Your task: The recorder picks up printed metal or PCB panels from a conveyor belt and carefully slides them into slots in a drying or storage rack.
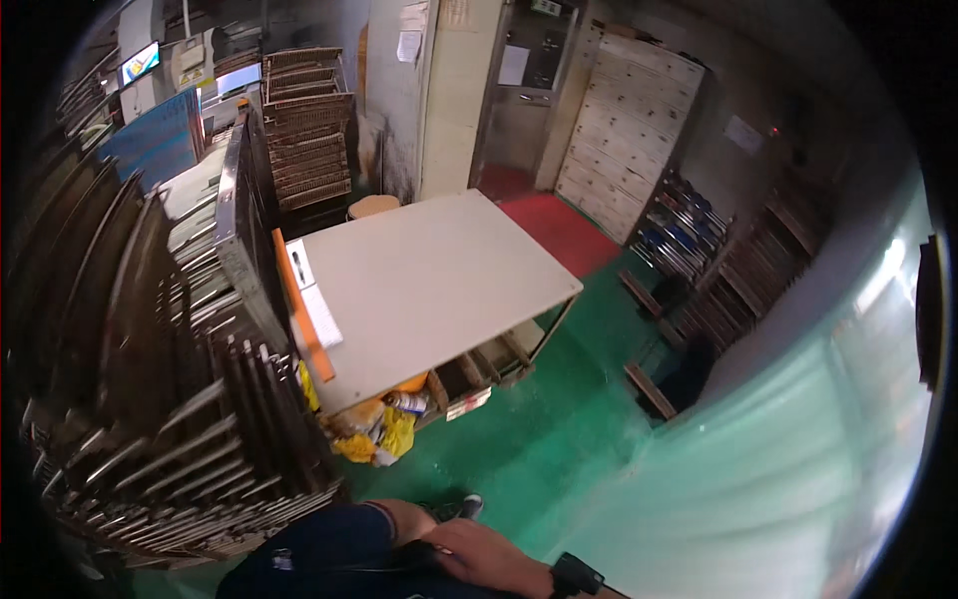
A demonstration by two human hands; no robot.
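Note:
Low in the head view, a bare arm (489, 555) comes out near a dark blue short sleeve (319, 549) and lies across my body. A black watch (577, 576) is strapped around its wrist, close to the lower edge. Skin and dark cloth overlap here, so I cannot tell where one arm ends and the other begins. No fingers of my left hand or my right hand can be made out, and nothing held shows. A dark shoe (471, 506) stands on the floor just beyond the arm.
A pale table (429, 280) stands ahead, with an orange strip (302, 304) and papers along its left edge. Yellow bags (397, 434) and drawers (461, 384) sit below. Metal racks (200, 469) crowd the left. Translucent sheeting (798, 479) hangs right. A door (519, 90) and cabinet (629, 130) stand behind.

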